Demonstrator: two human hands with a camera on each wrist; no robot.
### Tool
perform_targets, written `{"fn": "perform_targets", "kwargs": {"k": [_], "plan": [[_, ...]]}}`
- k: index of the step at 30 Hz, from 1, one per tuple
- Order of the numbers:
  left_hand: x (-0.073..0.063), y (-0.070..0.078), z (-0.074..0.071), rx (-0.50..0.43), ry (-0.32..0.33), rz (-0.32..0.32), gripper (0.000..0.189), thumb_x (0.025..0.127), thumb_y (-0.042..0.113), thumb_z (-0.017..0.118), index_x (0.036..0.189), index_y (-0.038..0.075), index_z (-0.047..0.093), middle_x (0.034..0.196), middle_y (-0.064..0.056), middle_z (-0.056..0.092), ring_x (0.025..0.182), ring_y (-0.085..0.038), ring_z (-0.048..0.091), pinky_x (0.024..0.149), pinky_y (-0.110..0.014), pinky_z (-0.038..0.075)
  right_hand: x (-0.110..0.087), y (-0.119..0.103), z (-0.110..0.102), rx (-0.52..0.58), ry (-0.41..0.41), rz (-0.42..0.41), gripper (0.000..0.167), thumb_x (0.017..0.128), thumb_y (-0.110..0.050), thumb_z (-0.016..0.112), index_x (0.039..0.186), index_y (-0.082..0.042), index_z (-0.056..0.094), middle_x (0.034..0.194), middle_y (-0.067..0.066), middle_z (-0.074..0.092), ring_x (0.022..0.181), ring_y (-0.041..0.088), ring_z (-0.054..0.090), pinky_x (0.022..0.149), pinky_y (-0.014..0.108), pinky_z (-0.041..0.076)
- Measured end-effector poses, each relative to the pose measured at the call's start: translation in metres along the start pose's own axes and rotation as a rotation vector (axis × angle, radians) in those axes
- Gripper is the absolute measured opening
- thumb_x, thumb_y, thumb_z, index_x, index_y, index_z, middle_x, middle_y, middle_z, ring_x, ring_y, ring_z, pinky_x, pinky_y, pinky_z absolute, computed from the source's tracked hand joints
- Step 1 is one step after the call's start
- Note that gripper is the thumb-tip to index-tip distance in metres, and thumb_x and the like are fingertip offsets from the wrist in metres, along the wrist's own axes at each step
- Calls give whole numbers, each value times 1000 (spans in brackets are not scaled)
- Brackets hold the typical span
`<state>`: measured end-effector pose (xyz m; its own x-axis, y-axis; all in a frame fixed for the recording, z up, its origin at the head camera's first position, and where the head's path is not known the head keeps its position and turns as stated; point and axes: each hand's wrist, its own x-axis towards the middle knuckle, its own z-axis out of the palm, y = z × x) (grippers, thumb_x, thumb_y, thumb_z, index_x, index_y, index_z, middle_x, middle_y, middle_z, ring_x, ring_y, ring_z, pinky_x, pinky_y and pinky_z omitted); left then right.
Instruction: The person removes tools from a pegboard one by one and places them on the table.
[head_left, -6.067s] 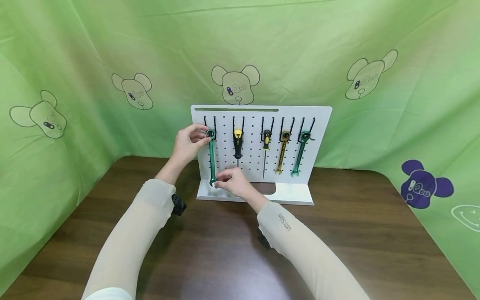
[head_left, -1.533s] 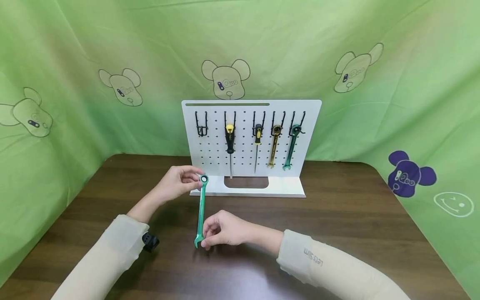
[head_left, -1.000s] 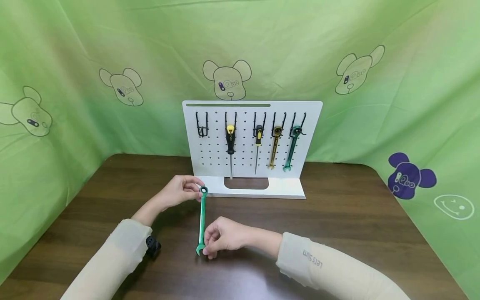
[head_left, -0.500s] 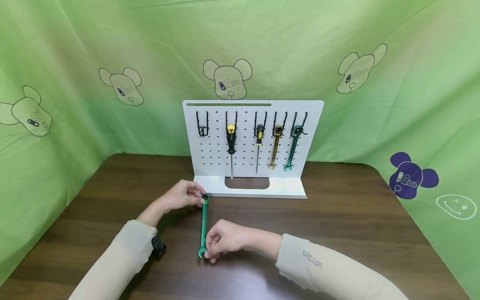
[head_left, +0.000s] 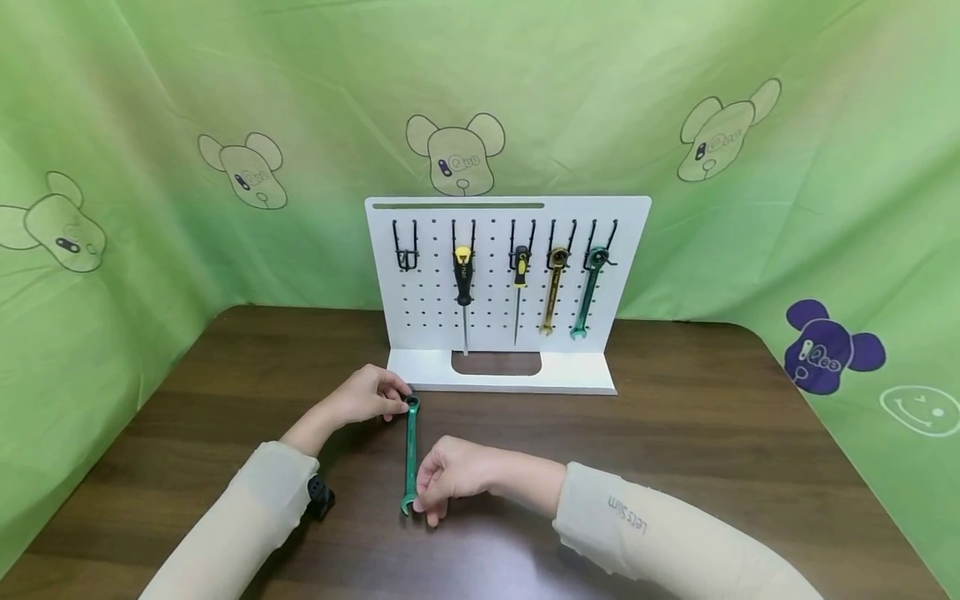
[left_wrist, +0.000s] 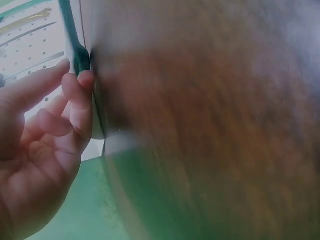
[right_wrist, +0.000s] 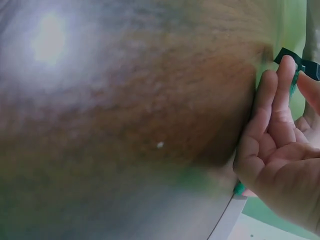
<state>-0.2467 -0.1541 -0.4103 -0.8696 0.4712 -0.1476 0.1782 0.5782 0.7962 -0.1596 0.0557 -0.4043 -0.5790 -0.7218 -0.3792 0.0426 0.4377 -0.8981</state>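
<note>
Green metal combination wrench (head_left: 411, 450): positioned low over the desk (head_left: 675, 467), in front of the left portion of the white pegboard (head_left: 487, 337), ring end toward the board. Whether its whole length rests on the desk cannot be established.

Left hand (head_left: 366, 397): thumb and forefinger pinch the ring end, partly covering its rim. Right hand (head_left: 455, 473): fingers and thumb pinch the wrench beside the open end; the contact surfaces are largely concealed by the fingertips.

Left wrist view: the wrench shaft is cut off at the top edge, and much of the desk is blurred. Right wrist view: only a narrow teal strip of the wrench shows between fingers and thumb; the thumb is cropped by the right edge.

Hanging on the board: two black-and-yellow screwdrivers (head_left: 463, 279), a gold wrench (head_left: 553, 292) and a second green wrench (head_left: 587, 296). Markings on the gold wrench's shaft are too small to read. Both sleeves (head_left: 217, 525) run out of the head view at the lower edge.
</note>
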Motion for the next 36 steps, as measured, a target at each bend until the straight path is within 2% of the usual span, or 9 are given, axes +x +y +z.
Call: {"fn": "perform_targets", "kwargs": {"k": [6,11,17,22,26,31,36], "plan": [[0,2,0,4,6,-8,21,89,4,70,107,-6,68,72,-10,68,58,-12,59,51,-26,44,-1,-4,0,-40,30,37,12,85,-1,70,74,3,68,65,20,71,53,8,61,50,19,31],[0,3,1,12,5,-27,21,89,5,70,108,-5,68,70,-7,66,57,-11,59,52,-25,45,1,-6,2,-58,40,47,14,85,1,69,71,3,67,60,17,69,51,9,61,49,18,37],[2,8,-1,21,2,-19,24,91,7,68,111,-6,68,73,-12,68,57,-11,60,52,-26,48,3,-11,3,-114,79,69,16,84,4,68,68,4,68,58,19,68,46,9,60,49,20,49],[1,11,-2,17,-2,-28,25,94,10,64,113,-5,67,77,-12,70,58,-12,62,54,-28,51,3,-16,4,-189,95,86,18,84,3,70,66,1,66,63,25,69,44,11,60,47,22,49],[-1,11,-3,-9,-21,-45,26,96,12,62,115,-5,66,81,-13,72,60,-13,62,55,-28,52,3,-17,7,-239,125,100,21,84,1,71,65,-2,65,61,23,69,42,12,59,45,23,47],[-5,13,-13,-55,-2,-72,27,97,14,59,117,-3,66,87,-15,72,63,-14,63,56,-30,51,-1,-13,4,-238,162,93,20,86,-2,69,68,0,65,60,22,68,40,10,55,46,24,49],[-4,21,-26,-76,37,-41,31,98,11,56,122,-6,63,94,-19,72,71,-16,66,64,-33,53,-7,-6,-9,-181,166,45,15,87,-5,68,75,5,66,63,19,68,47,11,57,50,25,53]]}}
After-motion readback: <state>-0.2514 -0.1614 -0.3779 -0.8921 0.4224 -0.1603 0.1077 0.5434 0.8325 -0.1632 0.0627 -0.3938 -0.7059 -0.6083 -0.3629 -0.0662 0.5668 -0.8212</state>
